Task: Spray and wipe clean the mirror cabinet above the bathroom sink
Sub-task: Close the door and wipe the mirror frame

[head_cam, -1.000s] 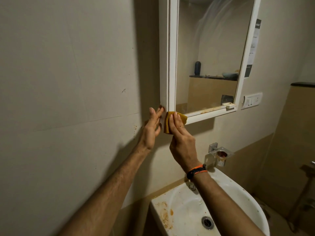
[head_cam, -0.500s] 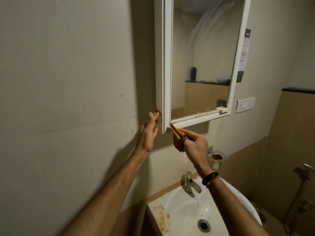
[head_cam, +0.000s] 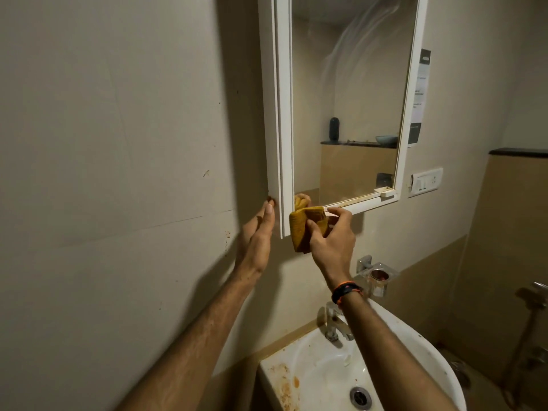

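The white-framed mirror cabinet (head_cam: 284,114) hangs on the wall above the sink, with curved wipe streaks on its glass. My right hand (head_cam: 330,241) grips a folded yellow-brown cloth (head_cam: 305,228) against the lower left corner of the door frame. Part of the cloth shows reflected in the glass. My left hand (head_cam: 256,235) is flat, fingers together, its fingertips touching the bottom of the cabinet's left side panel. No spray bottle is visible.
A white sink (head_cam: 341,375) with rust-coloured stains and a chrome tap (head_cam: 335,323) sits below right. A clear wall-mounted holder (head_cam: 376,277) hangs under the cabinet. A switch plate (head_cam: 425,181) and a label strip are right of the mirror. Plain wall fills the left.
My right hand has lifted the cloth from under the cabinet's bottom edge back onto the lower left corner of the frame. My left hand has stayed on the side panel.
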### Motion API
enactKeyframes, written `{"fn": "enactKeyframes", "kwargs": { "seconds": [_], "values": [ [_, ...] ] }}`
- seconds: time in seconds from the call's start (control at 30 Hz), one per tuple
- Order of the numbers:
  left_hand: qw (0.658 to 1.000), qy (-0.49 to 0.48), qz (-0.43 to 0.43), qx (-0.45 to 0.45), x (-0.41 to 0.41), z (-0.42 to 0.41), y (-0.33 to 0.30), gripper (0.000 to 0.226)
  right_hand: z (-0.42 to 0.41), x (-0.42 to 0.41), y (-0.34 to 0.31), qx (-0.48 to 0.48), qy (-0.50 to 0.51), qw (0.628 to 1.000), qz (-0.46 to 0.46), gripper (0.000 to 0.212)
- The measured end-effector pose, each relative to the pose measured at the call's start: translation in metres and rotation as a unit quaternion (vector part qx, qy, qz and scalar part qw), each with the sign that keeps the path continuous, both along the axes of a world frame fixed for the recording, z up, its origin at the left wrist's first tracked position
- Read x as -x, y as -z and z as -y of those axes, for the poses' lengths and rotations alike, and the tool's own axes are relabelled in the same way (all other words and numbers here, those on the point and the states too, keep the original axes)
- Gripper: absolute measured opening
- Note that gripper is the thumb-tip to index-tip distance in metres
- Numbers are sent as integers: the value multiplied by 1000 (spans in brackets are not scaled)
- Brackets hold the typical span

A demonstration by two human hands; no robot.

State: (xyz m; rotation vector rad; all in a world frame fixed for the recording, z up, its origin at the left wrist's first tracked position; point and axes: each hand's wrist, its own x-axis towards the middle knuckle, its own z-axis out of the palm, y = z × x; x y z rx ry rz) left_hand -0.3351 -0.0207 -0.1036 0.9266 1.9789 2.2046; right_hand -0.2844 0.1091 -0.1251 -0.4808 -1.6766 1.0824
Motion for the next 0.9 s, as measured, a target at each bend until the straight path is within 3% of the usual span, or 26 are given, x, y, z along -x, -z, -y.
{"fn": "enactKeyframes", "kwargs": {
  "seconds": [0.13,0.23,0.4,0.5,0.67,0.77,0.9],
  "values": [
    [1000,-1,-4,-7,0,-3,2,75,8,10,9,-85,149,985,7,39],
    [1000,2,-8,-24,1,-2,2,72,15,11,12,-167,163,972,10,28],
    [999,2,-13,-31,1,-3,4,64,40,15,26,-217,84,969,78,80],
    [999,5,-14,-41,-1,-3,3,66,47,23,32,-235,53,964,113,94],
    [998,12,-33,-44,-1,-5,6,64,49,31,38,-241,85,963,89,88],
    [996,-14,-91,-11,-1,-11,14,53,53,35,48,-289,104,948,84,75],
    [985,-47,-164,-2,-1,-23,17,63,37,37,49,-311,102,939,105,74]
  ]
}}
